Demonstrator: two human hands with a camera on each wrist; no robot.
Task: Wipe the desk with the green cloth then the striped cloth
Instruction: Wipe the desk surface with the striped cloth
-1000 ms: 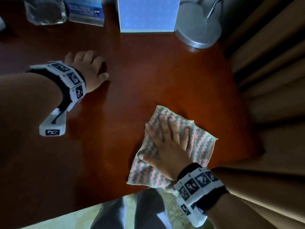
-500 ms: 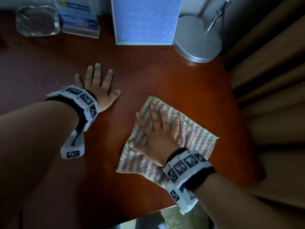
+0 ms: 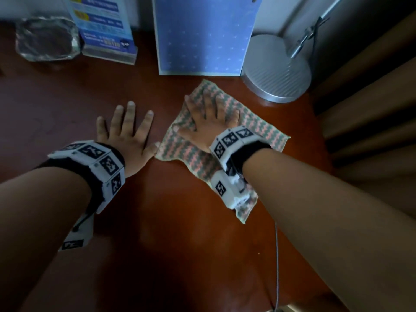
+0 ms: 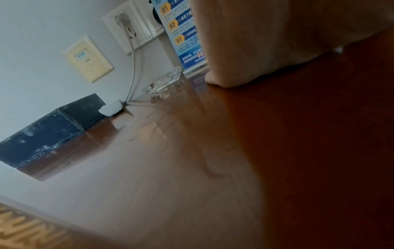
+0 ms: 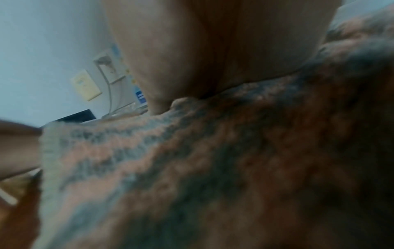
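The striped cloth (image 3: 258, 129), pink and green zigzag, lies spread flat on the reddish-brown desk (image 3: 180, 221) just in front of the blue card and the lamp base. My right hand (image 3: 208, 122) lies flat on it with straight, spread fingers pressing it down. The right wrist view is filled by the blurred striped cloth (image 5: 192, 168) under my palm (image 5: 213, 50). My left hand (image 3: 127, 131) rests flat on the bare desk left of the cloth, fingers spread, its thumb at the cloth's left edge. No green cloth is in view.
Along the back wall stand a glass ashtray (image 3: 47, 39), a blue leaflet stand (image 3: 105, 28), a blue card (image 3: 202, 34) and a round silver lamp base (image 3: 276, 68). A dark box (image 4: 46, 131) sits far left. Brown curtains (image 3: 371, 109) hang beyond the desk's right edge.
My right hand has pushed the striped cloth away from the near edge toward the back of the desk. My left hand's fingers went from curled to flat and spread.
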